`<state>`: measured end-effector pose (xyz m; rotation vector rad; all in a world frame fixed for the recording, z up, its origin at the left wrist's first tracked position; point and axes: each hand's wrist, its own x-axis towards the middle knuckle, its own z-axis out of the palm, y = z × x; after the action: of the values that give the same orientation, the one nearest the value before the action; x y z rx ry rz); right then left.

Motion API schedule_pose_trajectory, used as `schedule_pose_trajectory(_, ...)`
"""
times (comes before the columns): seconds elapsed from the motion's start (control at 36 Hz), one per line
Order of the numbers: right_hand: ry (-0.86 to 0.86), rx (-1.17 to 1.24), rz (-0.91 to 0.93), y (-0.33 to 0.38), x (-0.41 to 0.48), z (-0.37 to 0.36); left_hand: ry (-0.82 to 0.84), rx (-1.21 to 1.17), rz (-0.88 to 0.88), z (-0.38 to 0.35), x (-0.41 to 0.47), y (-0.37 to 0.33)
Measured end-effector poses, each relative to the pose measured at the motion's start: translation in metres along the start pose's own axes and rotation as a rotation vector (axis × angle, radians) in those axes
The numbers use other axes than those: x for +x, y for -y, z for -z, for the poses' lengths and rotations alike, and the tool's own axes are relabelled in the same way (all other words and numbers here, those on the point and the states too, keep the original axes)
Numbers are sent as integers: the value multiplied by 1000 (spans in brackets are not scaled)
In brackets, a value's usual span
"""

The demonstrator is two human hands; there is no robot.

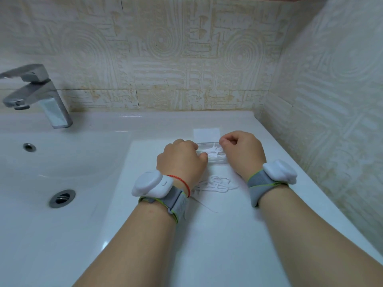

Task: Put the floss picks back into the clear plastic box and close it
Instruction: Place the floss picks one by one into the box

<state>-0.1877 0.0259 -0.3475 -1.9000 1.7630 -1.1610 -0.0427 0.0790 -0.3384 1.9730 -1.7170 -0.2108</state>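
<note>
Gripping the left end of the clear box [216, 161] with my left hand [182, 160], I hold my right hand [242, 151] over its right end with the fingers curled; whether they pinch a pick, I cannot tell. The box lies toward the back edge of the counter [228, 235], long side running left to right, with its lid [206, 133] open behind it. The loose floss picks [217, 184] lie nearer to me, between my wrists, so I judge the right hand must draw back toward the front edge.
</note>
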Motion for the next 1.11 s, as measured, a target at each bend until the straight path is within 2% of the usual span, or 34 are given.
schedule_pose_trajectory(0.39,229,-27,60,13,-11,1,-23,-18,55,4,3,6)
schedule_pose_trajectory(0.61,205,-50,124,15,-11,5,-15,-26,62,5,4,7)
schedule_pose_trajectory(0.89,132,-9,86,12,-8,2,16,-26,24,3,2,3)
schedule_pose_trajectory(1.11,158,-75,69,13,-10,0,34,39,-2,1,0,1)
